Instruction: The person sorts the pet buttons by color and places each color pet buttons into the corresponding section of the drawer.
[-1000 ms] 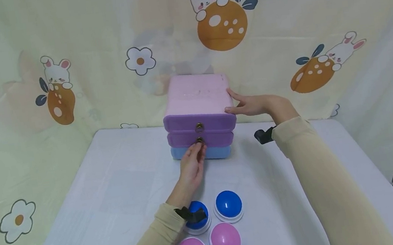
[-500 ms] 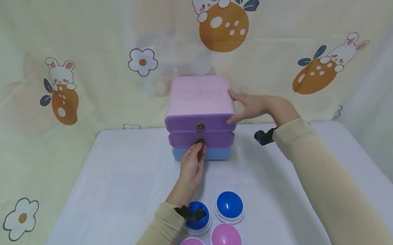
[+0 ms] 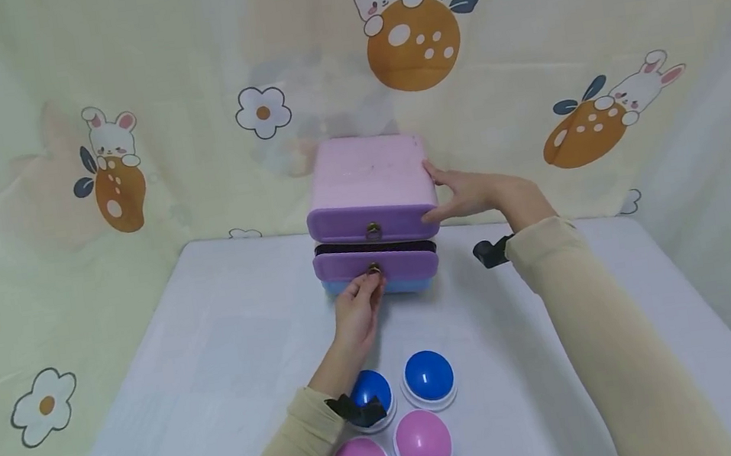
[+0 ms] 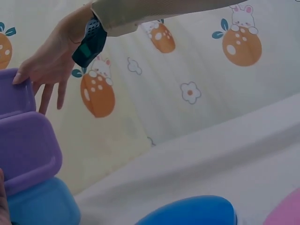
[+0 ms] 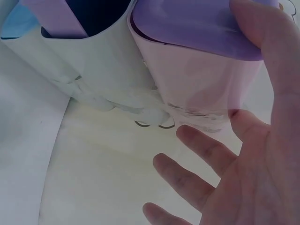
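Observation:
A small chest of drawers (image 3: 365, 174) with a pink top stands against the back curtain. My left hand (image 3: 357, 312) pinches the brass knob (image 3: 374, 267) of its purple middle drawer (image 3: 341, 266), which is out a little, with a dark gap behind its front. Above it the purple top drawer (image 3: 337, 224) is closed; the blue bottom drawer (image 3: 418, 284) lies partly behind my left hand. At the chest's right side is my right hand (image 3: 468, 193). Its thumb rests on the top drawer's front, and its other fingers spread loosely along the pink side wall (image 5: 201, 84).
In front of the chest, two blue domes on white bases, the right one (image 3: 430, 377) and the left one (image 3: 371, 389), sit beside two pink domes (image 3: 424, 442). My left forearm partly covers the left blue one. A bunny-print curtain (image 3: 191, 166) hangs behind the white table (image 3: 216, 355).
The middle drawer has come forward with my left hand, showing a dark gap. My right thumb has shifted down onto the top drawer's front while the hand stays at the chest's side.

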Tool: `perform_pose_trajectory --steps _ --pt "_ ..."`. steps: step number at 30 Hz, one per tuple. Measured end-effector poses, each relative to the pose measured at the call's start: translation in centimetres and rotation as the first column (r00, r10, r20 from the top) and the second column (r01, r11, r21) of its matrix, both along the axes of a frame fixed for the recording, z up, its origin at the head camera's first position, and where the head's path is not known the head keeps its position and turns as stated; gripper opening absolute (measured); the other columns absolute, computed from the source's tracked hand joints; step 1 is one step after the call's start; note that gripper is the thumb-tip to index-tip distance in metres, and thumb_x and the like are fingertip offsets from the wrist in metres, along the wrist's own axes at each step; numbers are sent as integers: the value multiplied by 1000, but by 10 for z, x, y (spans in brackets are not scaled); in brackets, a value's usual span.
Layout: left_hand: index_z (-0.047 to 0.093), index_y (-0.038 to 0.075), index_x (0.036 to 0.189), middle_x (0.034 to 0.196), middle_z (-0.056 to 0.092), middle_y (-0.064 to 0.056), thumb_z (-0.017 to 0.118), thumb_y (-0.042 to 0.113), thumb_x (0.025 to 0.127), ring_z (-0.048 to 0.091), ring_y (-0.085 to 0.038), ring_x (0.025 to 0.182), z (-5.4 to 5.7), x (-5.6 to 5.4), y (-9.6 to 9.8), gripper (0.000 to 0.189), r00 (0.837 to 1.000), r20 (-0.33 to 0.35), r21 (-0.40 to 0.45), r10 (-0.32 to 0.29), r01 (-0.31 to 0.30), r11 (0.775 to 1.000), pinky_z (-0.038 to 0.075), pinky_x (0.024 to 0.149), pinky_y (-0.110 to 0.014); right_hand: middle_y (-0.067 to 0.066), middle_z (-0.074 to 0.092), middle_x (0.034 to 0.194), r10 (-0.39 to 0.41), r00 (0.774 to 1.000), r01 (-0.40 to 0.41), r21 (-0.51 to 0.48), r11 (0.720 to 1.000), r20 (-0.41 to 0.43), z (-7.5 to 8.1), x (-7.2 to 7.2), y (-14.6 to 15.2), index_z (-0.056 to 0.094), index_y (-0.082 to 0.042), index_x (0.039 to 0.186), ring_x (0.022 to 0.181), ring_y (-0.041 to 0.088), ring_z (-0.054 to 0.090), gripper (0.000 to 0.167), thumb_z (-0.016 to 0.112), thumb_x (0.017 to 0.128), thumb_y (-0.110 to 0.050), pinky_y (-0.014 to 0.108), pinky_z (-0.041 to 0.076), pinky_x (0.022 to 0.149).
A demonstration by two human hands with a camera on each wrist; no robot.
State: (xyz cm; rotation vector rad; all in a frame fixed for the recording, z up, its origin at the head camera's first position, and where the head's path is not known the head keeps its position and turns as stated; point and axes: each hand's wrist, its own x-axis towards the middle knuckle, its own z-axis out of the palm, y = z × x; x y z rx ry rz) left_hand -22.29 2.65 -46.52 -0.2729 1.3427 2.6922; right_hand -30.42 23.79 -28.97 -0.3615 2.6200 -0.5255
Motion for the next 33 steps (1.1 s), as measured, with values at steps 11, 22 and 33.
perform_pose_trajectory --steps 11,22,33 --pt "59 2 100 106 60 -5 56 8 94 62 -12 96 -3 8 -6 9 999 30 -1 -29 29 1000 40 108 -37 13 5 160 -10 999 12 -39 999 41 0 2 -1 -22 -32 148 147 37 3 113 65 80 -58 68 11 110" --pt "60 0 102 106 61 -5 57 9 94 62 -10 92 -2 18 -10 12 998 27 36 -50 49 998 45 102 -30 15 12 158 -9 999 13 -82 997 49 2 2 -1 -21 -32 148 145 40 10 111 66 82 -54 69 13 109" --pt "58 -2 117 114 59 -6 59 11 93 60 -12 100 -4 30 -14 27 994 72 35 -85 82 996 41 107 -33 19 12 156 -25 996 34 -105 994 87 -1 2 -1 -23 -35 146 141 45 15 110 65 83 -53 70 17 107"
